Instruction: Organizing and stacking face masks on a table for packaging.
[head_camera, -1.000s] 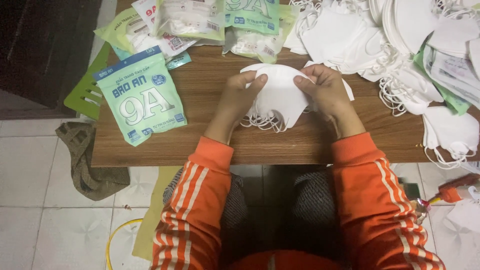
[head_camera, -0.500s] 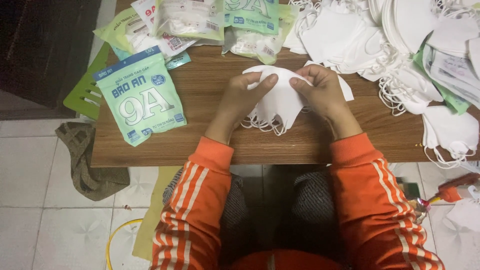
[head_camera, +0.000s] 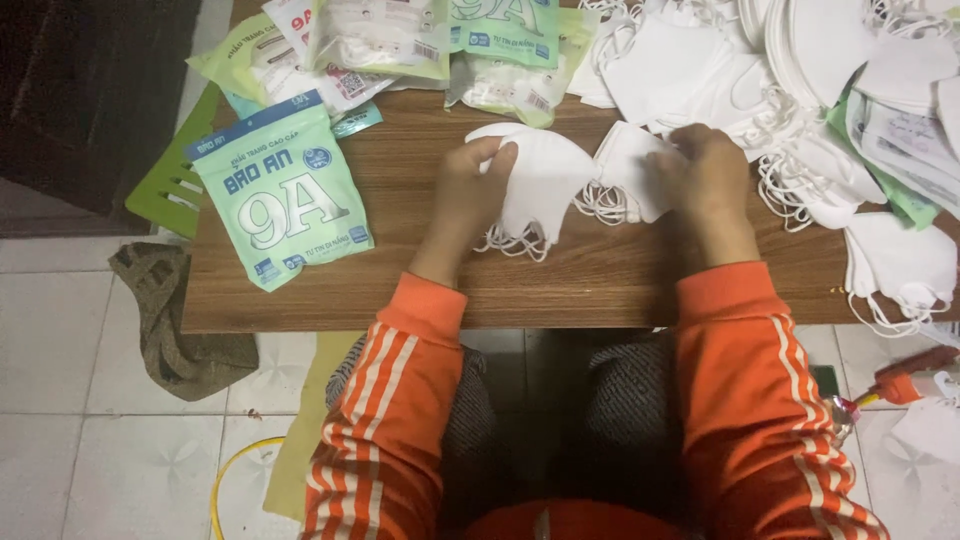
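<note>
left hand (head_camera: 470, 195) pinching white mask stack (head_camera: 545, 180); right hand (head_camera: 712, 170) closed on another white mask (head_camera: 630, 165) just beside the stack, above counter (head_camera: 600, 285)

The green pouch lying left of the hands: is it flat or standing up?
Flat. The green pouch lies face up on the wooden table, its whole front visible, apart from the left hand.

This looks like a small home workshop for packing face masks. A low wooden table (head_camera: 600, 290) stands on pale tiled floor (head_camera: 90, 440), crowded with loose white masks (head_camera: 800, 70) heaped at the far right and printed green pouches (head_camera: 285, 195), some already filled (head_camera: 375, 35). A crumpled cloth (head_camera: 165, 320) and a green plastic stool (head_camera: 175, 185) lie beside it on the floor
</note>
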